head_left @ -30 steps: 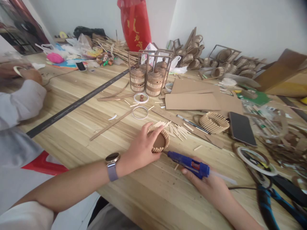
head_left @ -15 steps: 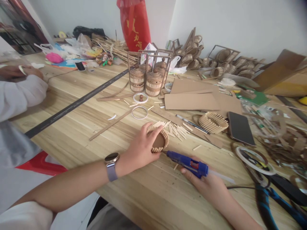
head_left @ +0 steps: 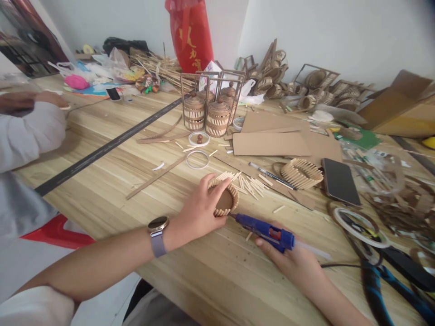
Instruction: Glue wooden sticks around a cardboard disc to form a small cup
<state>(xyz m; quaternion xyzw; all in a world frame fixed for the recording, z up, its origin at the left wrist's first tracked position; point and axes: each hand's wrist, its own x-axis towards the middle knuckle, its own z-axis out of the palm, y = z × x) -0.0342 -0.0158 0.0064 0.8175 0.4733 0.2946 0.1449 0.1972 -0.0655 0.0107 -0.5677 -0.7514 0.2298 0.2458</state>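
Note:
My left hand (head_left: 200,208) is closed on a small round basket (head_left: 224,199) with a brown base and short wooden sticks standing round its rim. Its fingers span the far side, and the thumb lies along the near side. In my right hand (head_left: 292,258) is a blue hot glue gun (head_left: 263,230), a clear glue stick poking out of its back. The gun's nozzle meets the near right side of the basket; whether glue is coming out is too small to tell. Loose short wooden sticks (head_left: 249,184) lie just behind the basket.
A second stick ring (head_left: 302,174), a pen (head_left: 272,175) and a phone (head_left: 340,181) lie to the right. Pliers (head_left: 374,285) rest at front right. Finished lidded baskets (head_left: 217,118) in frames stand behind, beside cardboard sheets (head_left: 272,144). Another person's sleeve (head_left: 30,136) is at left.
My hands, the basket and the glue gun hold almost the same place. At far left, the other person's hands have shifted slightly.

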